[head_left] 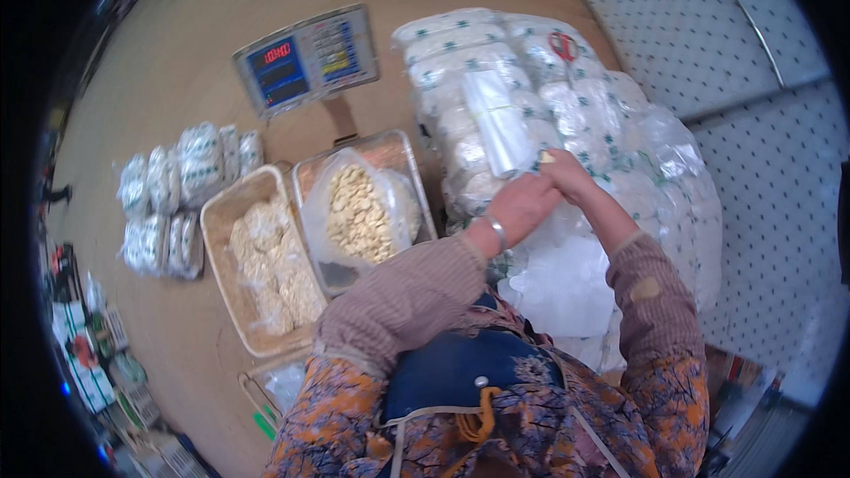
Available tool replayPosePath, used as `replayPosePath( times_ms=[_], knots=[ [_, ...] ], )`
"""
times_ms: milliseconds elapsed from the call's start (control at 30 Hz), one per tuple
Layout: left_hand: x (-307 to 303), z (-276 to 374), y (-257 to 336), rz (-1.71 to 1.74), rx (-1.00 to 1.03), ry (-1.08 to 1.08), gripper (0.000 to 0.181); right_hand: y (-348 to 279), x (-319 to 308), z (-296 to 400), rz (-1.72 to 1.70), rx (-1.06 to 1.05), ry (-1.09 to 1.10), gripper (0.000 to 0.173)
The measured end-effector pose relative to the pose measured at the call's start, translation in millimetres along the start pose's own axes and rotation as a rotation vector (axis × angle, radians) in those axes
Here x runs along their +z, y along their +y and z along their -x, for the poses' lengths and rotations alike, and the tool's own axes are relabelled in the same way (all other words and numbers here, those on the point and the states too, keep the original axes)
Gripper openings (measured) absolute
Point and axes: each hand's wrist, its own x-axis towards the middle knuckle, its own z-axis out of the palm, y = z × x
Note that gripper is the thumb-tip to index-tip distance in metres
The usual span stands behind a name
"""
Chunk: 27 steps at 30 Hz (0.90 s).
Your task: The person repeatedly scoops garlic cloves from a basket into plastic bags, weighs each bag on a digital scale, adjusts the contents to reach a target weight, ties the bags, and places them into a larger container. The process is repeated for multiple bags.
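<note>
My left hand (524,208), with a silver bracelet at the wrist, meets my right hand (570,176) above a pile of packed clear plastic bags with green marks (458,139). Both hands have curled fingers, and their grip is partly hidden. A small pale-yellow spot (546,157) shows at my right fingertips; whether it is a held piece or a finger covering is unclear. Thin clear plastic (564,220) lies just below the hands. Beside them is a banded roll of clear bags (495,123). White translucent sheets or bags (561,285) lie nearer my body.
Red-handled scissors (564,50) lie on the pile. Left of it, an open bag of pale flat food pieces (358,212) rests on a scale's metal tray (408,153), below a lit display (305,60). A cream tub (216,265) holds filled bags. Several small packs (199,159) stand farther left.
</note>
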Motion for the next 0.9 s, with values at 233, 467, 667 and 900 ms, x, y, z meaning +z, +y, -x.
replayPosePath(
  times_ms=[233, 467, 667, 900],
  knots=[
    [7.8, 11.0, -2.3, 0.03, 0.04, 0.031, 0.01, -0.1, 20.8, 42.1, -0.337, 0.239, 0.109, 0.013],
    [1.7, 25.4, -2.6, 0.037, -0.043, 0.002, 0.015, -20.1, 11.9, 35.5, 0.667, 0.243, -0.058, 0.022],
    [-47.0, 81.1, -36.1, 0.074, -0.199, 0.041, 0.01, -17.4, 4.8, 35.7, 0.832, -0.032, 0.093, 0.024],
    [-92.1, 194.8, -158.6, -0.264, -0.88, 0.206, 0.015, -15.4, 9.3, 39.1, 0.941, -0.116, 0.189, 0.017]
  ],
)
